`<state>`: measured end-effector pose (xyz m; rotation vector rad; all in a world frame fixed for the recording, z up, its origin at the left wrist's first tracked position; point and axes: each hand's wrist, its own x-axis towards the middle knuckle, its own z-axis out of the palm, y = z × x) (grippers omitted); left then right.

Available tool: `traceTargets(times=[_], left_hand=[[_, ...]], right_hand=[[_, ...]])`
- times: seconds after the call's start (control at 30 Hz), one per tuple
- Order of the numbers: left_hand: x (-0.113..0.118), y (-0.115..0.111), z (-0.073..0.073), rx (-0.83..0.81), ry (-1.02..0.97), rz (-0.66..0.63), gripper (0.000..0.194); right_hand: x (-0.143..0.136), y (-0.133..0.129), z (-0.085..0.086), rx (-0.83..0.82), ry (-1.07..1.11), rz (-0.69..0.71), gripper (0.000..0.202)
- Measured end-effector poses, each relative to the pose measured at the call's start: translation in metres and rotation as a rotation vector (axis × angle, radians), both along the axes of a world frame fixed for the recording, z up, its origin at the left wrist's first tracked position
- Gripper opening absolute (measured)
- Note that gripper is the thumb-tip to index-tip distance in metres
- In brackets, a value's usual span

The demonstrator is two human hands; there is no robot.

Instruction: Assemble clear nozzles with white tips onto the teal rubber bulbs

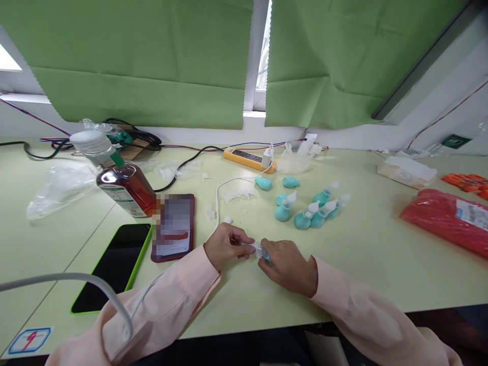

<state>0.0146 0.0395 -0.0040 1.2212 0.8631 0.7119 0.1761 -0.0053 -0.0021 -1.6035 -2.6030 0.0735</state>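
Note:
My left hand (229, 246) pinches the end of a translucent nozzle (259, 250) between thumb and fingertips. My right hand (287, 265) is wrapped round a small teal squeeze bulb (268, 258), mostly hidden under the fingers. Nozzle and bulb meet between the two hands, just above the table; whether they are fully joined I cannot tell. Beyond my right hand stand several teal bulbs with clear nozzles, looking like nasal aspirators (303, 219). Two bare teal bulbs, one on the left (263, 183) and one on the right (291, 182), lie on their sides farther back.
Left of my hands are a phone in a red case (173, 229), a green-edged phone (114, 264) and a bottle of amber liquid (125, 185). A yellow power strip (247, 160) feeds a white cable (217, 203). A red plastic package (446, 218) lies at right.

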Motion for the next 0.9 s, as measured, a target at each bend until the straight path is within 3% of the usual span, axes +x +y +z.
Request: traceTargets(times=[0.27, 0.37, 0.57, 0.67, 0.8, 0.9], left_hand=[[-0.002, -0.004, -0.005, -0.048, -0.119, -0.111, 0.015], [0.000, -0.006, -0.002, -0.040, -0.162, -0.081, 0.015], [0.003, -0.013, 0.014, 0.066, -0.201, 0.022, 0.036], [0.002, -0.012, 0.014, 0.143, -0.206, 0.104, 0.040], [-0.002, -0.006, 0.004, 0.425, 0.098, 0.267, 0.030], [-0.007, 0.000, -0.006, 0.924, 0.529, 0.269, 0.026]], right_hand=[[0.002, 0.000, 0.002, -0.105, 0.100, 0.095, 0.007], [0.001, 0.001, 0.004, -0.155, 0.247, 0.109, 0.006], [-0.002, 0.002, 0.012, -0.234, 0.790, 0.174, 0.011], [0.000, 0.007, 0.014, -0.229, 0.870, 0.117, 0.008], [0.003, 0.028, 0.013, -0.107, 0.904, -0.002, 0.011], [0.004, 0.045, 0.010, -0.029, 0.923, 0.001, 0.013]])
